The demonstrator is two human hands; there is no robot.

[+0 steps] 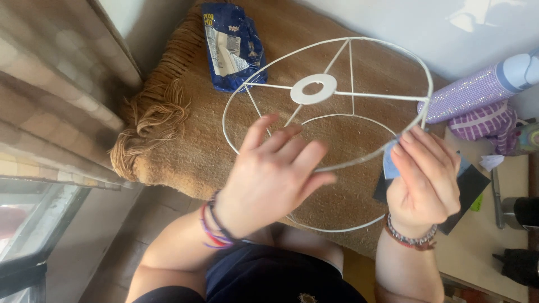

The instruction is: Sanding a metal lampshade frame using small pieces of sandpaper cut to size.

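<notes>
A white wire lampshade frame (348, 45) with a flat centre ring (313, 88) is held up over a tan woven rug (185, 151). My left hand (272, 174) grips the near side of its top ring, fingers curled over the wire. My right hand (424, 177) pinches a small pale blue piece (388, 164) of paper or cloth against the wire at the frame's right side. Both wrists wear bracelets.
A blue snack bag (231, 45) lies on the rug at the back. A sparkly purple roll (477, 90) and purple striped cloth (488, 126) sit at right. A black sheet (469, 188) and dark tools (519, 213) rest on a pale board. A curtain (50, 84) hangs at left.
</notes>
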